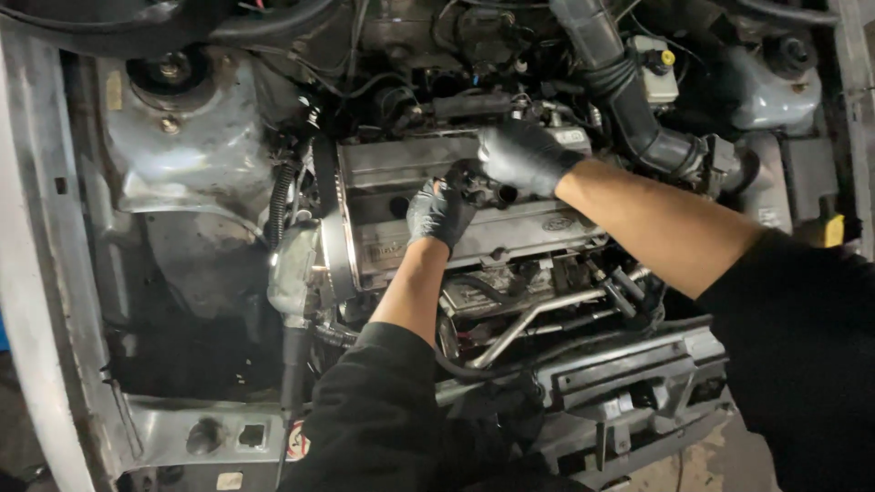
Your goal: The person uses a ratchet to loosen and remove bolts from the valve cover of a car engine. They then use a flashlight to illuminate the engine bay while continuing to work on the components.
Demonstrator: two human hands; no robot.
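A small black plug part is gripped by both gloved hands, left hand and right hand, mid-frame on the silver engine cover; it looks only half done.

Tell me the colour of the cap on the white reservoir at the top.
Yellow: the cap on the white reservoir shows clearly in the head view.

The valve cover sits at the middle of the engine bay. On its top, near the centre, the left hand and the right hand meet, touching a small part between them. Left of the cover stands the strut tower. Behind and right of it runs the ribbed intake hose, with the fluid reservoir just beyond. Before the cover lies a metal pipe, then the front crossmember.
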